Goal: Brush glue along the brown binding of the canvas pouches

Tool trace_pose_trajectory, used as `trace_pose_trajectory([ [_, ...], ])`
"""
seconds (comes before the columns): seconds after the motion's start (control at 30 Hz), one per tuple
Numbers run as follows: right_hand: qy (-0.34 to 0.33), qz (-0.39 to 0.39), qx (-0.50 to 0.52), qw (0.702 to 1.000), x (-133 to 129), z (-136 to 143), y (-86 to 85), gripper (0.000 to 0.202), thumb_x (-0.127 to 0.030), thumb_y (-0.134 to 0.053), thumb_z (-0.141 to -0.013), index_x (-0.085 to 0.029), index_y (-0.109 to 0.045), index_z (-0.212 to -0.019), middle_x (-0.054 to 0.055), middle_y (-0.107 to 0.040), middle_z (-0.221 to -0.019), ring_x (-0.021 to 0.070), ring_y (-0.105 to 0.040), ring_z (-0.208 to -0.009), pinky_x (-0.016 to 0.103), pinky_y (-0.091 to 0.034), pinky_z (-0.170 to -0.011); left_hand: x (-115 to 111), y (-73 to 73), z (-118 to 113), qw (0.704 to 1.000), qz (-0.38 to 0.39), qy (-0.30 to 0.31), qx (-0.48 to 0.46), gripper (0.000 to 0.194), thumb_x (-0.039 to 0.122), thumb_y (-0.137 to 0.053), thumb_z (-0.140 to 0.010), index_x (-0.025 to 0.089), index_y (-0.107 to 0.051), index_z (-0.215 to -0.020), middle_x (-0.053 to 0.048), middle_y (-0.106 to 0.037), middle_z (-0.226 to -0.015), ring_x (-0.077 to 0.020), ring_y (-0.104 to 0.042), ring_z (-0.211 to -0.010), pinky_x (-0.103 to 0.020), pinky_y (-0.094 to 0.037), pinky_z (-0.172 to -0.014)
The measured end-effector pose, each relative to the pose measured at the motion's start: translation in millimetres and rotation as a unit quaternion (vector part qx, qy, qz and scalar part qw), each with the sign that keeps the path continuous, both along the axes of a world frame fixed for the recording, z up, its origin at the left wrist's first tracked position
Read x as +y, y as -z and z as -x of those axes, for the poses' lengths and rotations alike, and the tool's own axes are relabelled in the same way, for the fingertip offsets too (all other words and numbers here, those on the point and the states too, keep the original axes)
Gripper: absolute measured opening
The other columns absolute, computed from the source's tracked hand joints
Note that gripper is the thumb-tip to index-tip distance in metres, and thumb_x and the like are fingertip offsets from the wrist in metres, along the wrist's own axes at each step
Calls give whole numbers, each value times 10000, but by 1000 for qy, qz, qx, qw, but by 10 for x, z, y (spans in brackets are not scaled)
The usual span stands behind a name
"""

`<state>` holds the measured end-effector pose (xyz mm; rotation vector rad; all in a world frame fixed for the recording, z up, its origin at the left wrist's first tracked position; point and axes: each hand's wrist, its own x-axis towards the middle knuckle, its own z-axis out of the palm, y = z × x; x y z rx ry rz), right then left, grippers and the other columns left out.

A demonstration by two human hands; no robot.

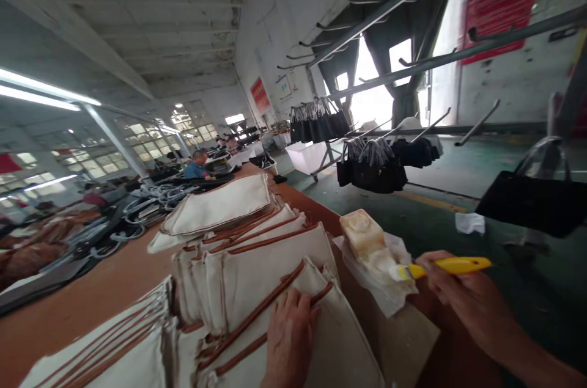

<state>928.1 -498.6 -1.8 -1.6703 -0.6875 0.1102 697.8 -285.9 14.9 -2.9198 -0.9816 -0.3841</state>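
Observation:
My right hand (458, 284) is closed round the yellow handle of a brush (465, 264). The brush's pale tip touches the lower, open part of a cut-down, stained plastic container (364, 235), which lies on a whitish sheet (397, 299). My left hand (291, 330) rests on the nearest cream fabric bag piece (342, 330), its fingers bent together over the brown-trimmed edge; the fingertips are partly hidden. Behind it, more cream pieces with brown trim (279, 247) lean in an overlapping row.
Further cream pieces (220, 204) lie stacked on the brown table (87, 314). At left are grey tubular handles (137, 208) and dark material. Black bags (373, 168) hang from a metal rack at right. A person in blue (197, 167) sits farther back.

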Motion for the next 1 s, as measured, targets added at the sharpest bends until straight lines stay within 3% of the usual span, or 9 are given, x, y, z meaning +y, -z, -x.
trace_pose_trajectory([
  [0.13, -68, 46, -81, 993, 132, -461, 182, 388, -518, -440, -940, -197, -658, -930, 59, -683, -851, 239, -635, -762, 304, -506, -698, -25, 8, -25, 999, -38, -13, 13, 144, 203, -522, -885, 241, -660, -899, -36, -633, -934, -228, -562, -919, -344, -388, -815],
  [0.27, -82, 53, -104, 990, 416, -632, 440, 387, -505, -450, -916, -196, -680, -879, 67, -696, -819, 272, -655, -816, 347, -503, -777, -156, -93, -31, 998, -45, -19, 31, 136, 174, -541, -856, 242, -658, -837, -27, -636, -862, -231, -562, -874, -357, -368, -789],
  [0.43, -98, 55, -127, 986, 596, -652, 608, 301, -433, -490, -884, -212, -690, -848, 72, -705, -910, 258, -650, -815, 351, -494, -772, -232, -321, -123, 995, 100, 19, -19, 108, 150, -563, -802, 208, -574, -711, -19, -609, -968, -173, -572, -926, -274, -409, -813],
  [0.6, -121, 53, -167, 977, 503, -596, 575, 302, -386, -444, -934, -215, -688, -985, 95, -685, -1025, 269, -617, -975, 398, -457, -902, -122, -335, -268, 992, 119, -11, 39, 284, 297, -466, -903, 201, -559, -653, -9, -613, -844, -149, -593, -766, -253, -376, -670],
  [0.83, -231, 52, -241, 941, 87, -426, 380, 200, -284, -513, -935, -250, -705, -977, 55, -687, -953, 235, -625, -931, 361, -484, -885, -186, -169, -292, 992, 114, -59, 10, 144, 262, -528, -844, 195, -583, -728, -18, -628, -757, -181, -590, -747, -273, -327, -650],
  [0.9, -207, 36, -238, 948, 32, -431, 378, 229, -284, -480, -958, -241, -693, -1030, 68, -675, -1008, 238, -611, -977, 369, -475, -905, -201, -143, -290, 985, 155, -77, -11, 78, 238, -531, -824, 189, -592, -826, -2, -626, -722, -165, -586, -703, -257, -314, -614],
  [1.0, -159, 15, -183, 970, 35, -431, 409, 238, -338, -486, -955, -227, -693, -998, 82, -666, -1007, 258, -603, -975, 389, -465, -909, -213, -147, -289, 976, 203, -75, -20, 178, 232, -531, -808, 194, -632, -949, 5, -635, -735, -159, -593, -713, -244, -328, -618],
])
